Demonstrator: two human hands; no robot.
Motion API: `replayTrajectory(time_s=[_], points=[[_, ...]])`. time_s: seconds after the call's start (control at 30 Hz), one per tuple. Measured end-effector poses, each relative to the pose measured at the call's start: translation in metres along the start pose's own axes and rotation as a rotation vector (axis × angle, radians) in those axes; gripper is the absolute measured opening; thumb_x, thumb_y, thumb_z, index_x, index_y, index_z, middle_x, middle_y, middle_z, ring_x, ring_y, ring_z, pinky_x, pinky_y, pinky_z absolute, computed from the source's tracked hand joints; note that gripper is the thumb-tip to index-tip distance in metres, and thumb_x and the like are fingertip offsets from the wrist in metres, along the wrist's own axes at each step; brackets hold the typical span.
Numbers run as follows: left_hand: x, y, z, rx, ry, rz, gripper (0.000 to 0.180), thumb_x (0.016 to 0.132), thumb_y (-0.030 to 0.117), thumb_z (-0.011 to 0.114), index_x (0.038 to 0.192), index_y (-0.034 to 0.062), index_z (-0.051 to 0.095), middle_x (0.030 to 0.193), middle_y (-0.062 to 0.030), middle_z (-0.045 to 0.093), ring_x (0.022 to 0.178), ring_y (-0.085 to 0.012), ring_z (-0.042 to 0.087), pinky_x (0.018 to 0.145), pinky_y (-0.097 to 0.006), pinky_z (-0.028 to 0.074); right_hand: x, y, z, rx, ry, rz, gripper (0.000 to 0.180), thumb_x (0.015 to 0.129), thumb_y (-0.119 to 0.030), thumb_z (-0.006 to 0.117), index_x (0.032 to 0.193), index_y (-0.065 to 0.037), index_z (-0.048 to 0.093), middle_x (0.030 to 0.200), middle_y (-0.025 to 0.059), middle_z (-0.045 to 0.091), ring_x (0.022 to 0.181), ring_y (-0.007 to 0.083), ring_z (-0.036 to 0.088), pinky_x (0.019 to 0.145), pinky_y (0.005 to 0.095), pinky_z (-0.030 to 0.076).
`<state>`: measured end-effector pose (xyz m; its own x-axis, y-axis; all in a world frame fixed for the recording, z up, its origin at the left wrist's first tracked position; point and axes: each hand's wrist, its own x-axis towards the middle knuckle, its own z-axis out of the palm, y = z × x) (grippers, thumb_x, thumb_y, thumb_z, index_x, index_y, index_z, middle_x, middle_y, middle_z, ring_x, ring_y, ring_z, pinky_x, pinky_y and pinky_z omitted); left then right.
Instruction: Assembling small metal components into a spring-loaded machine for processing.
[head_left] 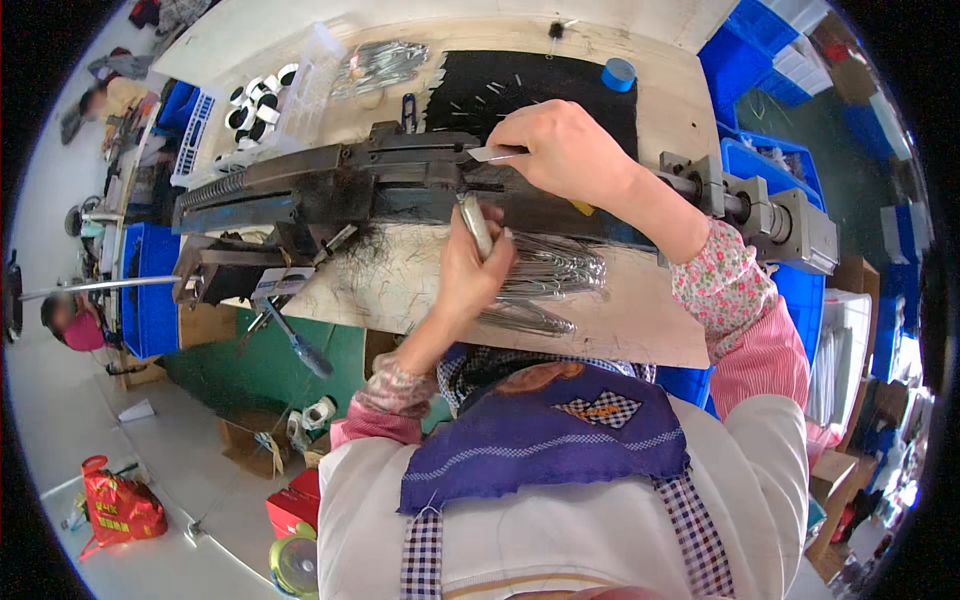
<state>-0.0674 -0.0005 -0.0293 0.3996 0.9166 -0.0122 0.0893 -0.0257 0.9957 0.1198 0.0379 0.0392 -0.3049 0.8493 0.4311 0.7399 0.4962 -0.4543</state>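
My right hand (570,150) is closed around a thin, pointed flat metal blade (497,154), held over the far side of a long dark metal machine (400,180). Below that hand a bit of yellow (583,207) shows; I cannot tell what it belongs to. Nearer to me, my left hand (475,262) grips a short silvery metal piece (476,225), its upper end against the machine's near side. The kind of this piece is not clear. Beside the left hand lie bundles of thin silvery wire pins (555,272) on the wooden table (640,325).
Behind the machine lie a black cloth (540,85) with small pins, a blue tape roll (618,75) and blue snips (408,112). A clear bin (310,90) of white and black rounds stands left. A shaft with metal blocks (740,205) extends right. A lever (295,340) hangs at the left.
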Motion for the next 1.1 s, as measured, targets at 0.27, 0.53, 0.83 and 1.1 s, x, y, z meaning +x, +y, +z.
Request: replayTrajectory(time_s=[0.27,0.53,0.83,1.1], points=[[-0.023,-0.017,-0.079,0.011,0.15,-0.21,0.028,0.089,0.027,0.06,0.079,0.001,0.061,0.056,0.0008,0.054,0.045,-0.0081,0.049,0.043,-0.023,0.038,-0.058,-0.047,-0.018,-0.156,-0.017,0.077,0.024,0.077,-0.014,0.065,0.101,-0.01,0.065,0.091,0.0094,0.059,0.077,0.0316,0.062,0.068,0.0415,0.054],[-0.001,-0.029,-0.146,-0.314,0.507,-0.238,0.041,0.095,0.036,0.051,0.094,-0.0031,0.064,0.059,0.0001,0.05,0.043,-0.0065,0.039,0.039,-0.022,0.025,-0.095,0.036,0.029,-0.42,-0.106,0.679,0.025,0.09,-0.021,0.058,0.102,-0.002,0.048,0.099,0.0206,0.056,0.085,0.0429,0.058,0.069,0.0469,0.048],[-0.016,0.025,-0.043,-0.392,0.414,0.25,0.018,0.097,0.018,0.05,0.082,0.0079,0.053,0.068,0.0036,0.046,0.052,-0.0018,0.036,0.041,-0.019,0.025,-0.13,-0.047,-0.06,-0.014,-0.075,0.484,0.023,0.087,-0.02,0.063,0.083,0.0,0.052,0.078,0.0177,0.056,0.071,0.037,0.058,0.061,0.0415,0.045],[0.049,0.042,0.059,-0.686,-0.486,-0.469,0.023,0.096,0.025,0.053,0.084,0.0049,0.055,0.055,0.0058,0.034,0.044,-0.0053,0.031,0.04,-0.022,0.02,-0.136,-0.059,-0.103,0.07,-0.033,0.568,0.02,0.087,-0.016,0.065,0.083,0.0,0.055,0.064,0.0146,0.055,0.054,0.0189,0.054,0.053,0.0324,0.043]])
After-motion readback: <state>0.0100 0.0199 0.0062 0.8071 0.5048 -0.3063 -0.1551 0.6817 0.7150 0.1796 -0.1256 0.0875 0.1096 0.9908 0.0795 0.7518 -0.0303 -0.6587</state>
